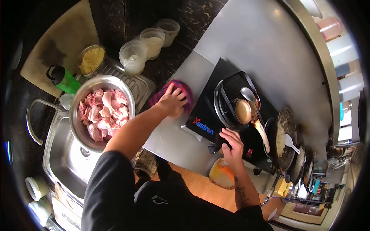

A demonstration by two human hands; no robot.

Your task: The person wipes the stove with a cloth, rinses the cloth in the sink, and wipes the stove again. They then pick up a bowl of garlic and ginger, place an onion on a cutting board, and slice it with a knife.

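Note:
My left hand (174, 103) lies over a bunched red, blue and purple striped cloth (184, 89) on the steel counter. Its fingers are spread and curved down onto the cloth, left of the black gas stove (210, 111). At the stove's front edge, my right hand (232, 145) is open and holds nothing, with its fingers stretched out. Just beyond it is a black pan (220, 106) containing a dark tray-like piece, a small tan bowl (243, 111) and a metal spoon (246, 93).
Raw chicken pieces fill a steel bowl (75, 119) over the sink (61, 154). Behind it are a yellow-filled bowl (91, 61), a green bottle (67, 82) and plastic tubs (133, 57). A pan of rice-like food (283, 154) with a white spoon (292, 144) sits right.

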